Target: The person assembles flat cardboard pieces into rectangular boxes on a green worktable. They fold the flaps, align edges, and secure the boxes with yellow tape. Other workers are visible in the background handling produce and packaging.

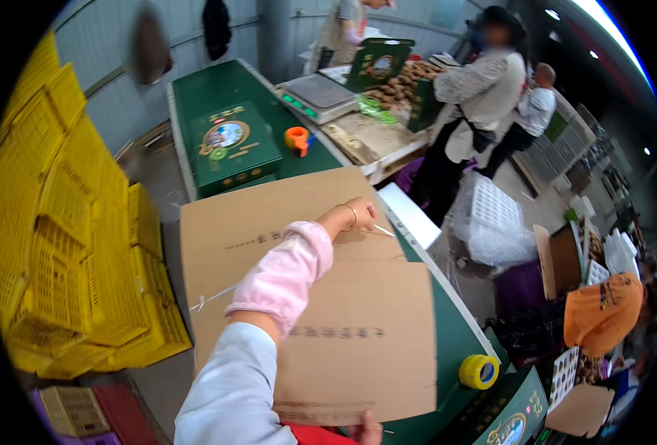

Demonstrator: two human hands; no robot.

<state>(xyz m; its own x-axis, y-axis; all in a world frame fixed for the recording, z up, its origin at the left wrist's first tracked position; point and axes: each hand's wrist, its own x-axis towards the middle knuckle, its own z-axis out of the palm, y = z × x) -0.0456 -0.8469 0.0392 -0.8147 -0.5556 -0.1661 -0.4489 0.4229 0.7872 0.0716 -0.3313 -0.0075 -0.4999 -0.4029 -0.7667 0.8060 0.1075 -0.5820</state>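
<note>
Flattened brown cardboard boxes [365,363] lie overlapped on a green-topped table, dark printing on their faces. A thin white strap [221,296] crosses them, with a small knot near the left edge. My left arm, in a pink sleeve cover, stretches across the cardboard. My left hand [356,214], a bracelet at its wrist, is closed on the strap's white length near the far right edge. At the bottom of the view my right hand [367,429] grips the near edge of the cardboard; most of its fingers are cut off.
Yellow crates [84,259] are stacked at left. On the table sit a green gift box [232,148], an orange tape dispenser [297,139] and a yellow tape roll [479,371]. Beyond are a scale [321,96], brown produce [402,85] and several people.
</note>
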